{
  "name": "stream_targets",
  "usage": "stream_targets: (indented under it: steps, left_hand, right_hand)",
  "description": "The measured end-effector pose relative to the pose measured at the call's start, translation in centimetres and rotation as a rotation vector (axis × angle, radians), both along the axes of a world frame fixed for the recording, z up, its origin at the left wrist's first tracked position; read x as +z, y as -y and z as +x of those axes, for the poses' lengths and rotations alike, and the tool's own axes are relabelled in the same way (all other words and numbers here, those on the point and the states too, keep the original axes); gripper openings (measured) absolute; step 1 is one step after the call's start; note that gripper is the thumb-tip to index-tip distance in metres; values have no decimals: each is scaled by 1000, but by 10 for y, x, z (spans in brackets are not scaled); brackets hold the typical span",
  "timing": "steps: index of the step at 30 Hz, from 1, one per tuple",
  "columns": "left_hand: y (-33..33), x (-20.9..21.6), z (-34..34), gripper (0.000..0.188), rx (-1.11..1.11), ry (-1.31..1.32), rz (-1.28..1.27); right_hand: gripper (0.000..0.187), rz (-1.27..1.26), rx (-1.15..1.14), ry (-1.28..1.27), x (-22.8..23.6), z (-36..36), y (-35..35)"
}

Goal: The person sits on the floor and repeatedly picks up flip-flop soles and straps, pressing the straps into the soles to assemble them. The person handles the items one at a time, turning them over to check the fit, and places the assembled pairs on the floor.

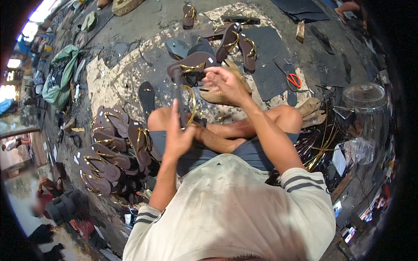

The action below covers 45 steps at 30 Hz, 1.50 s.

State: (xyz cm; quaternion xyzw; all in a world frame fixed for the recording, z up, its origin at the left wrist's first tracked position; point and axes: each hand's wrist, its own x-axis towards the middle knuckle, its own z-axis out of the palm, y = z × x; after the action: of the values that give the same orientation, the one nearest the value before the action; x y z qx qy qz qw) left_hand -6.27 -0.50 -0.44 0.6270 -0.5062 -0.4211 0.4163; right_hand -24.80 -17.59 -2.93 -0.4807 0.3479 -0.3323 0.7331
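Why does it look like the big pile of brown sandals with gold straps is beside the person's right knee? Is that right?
Not quite: the head view shows the big pile of brown sandals with gold straps beside the person's left knee, not the right one.

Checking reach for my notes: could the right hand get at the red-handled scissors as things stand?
Probably yes: the red-handled scissors lie uncovered on the right hand's own side, and only a flat dark sheet seems to lie between them.
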Motion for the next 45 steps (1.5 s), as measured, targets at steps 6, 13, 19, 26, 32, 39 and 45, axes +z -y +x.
stream_targets:
  steps: [6, 13, 19, 26, 32, 39, 45]
  left_hand:
    - [10, 7, 41, 26, 271, -260, -108]
    - [35, 30, 69, 36, 434, -39, -110]
    - [57, 15, 64, 40, 439, 279, -309]
    - [21, 22, 47, 61, 135, -211, -323]
    - [85, 108, 55, 70, 123, -929, -335]
    - [76, 92, 43, 79, 141, -917, -243]
    - [41, 42, 12, 102, 321, -530, -185]
  right_hand:
    - [71, -601, 441, -1060, -158, -71, 3]
    - [55, 13, 15, -111, -13, -37, -52]
    - [65, -196, 41, -190, 72, -13, -108]
    - [67, -683, -234, -340, 90, 25, -119]
    - [68, -750, -256, -239, 92, 30, -142]
    - [72, -858, -332, -307, 81, 39, -137]
    - [78, -1033, -146, -523, 64, 43, -120]
